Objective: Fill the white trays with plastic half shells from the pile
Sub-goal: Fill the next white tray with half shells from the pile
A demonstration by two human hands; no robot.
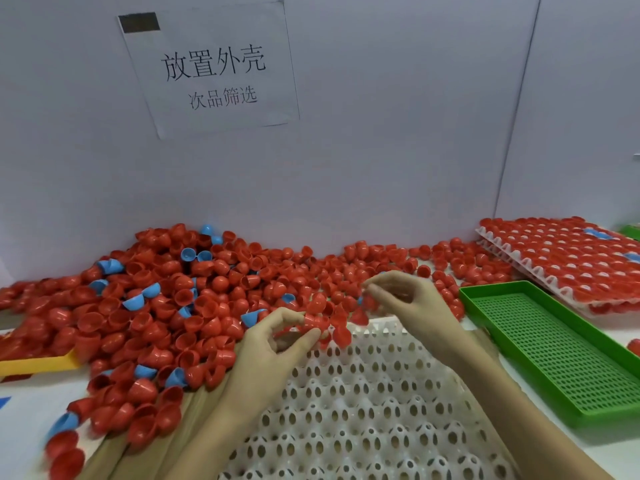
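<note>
Both grips pinch red shells: left hand [273,344], right hand [401,299], at far edge of white tray [363,410]; next, seat them w/ care in cups.

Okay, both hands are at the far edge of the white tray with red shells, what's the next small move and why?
Probably lower the left hand and seat its red shell in the nearest far-row cell of the white tray: that hand pinches the shell right over the edge, and the visible cells look unfilled.

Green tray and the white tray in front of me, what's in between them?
In the head view, only the right forearm crosses between the green tray and the white tray; under it, bare pale tabletop.
</note>
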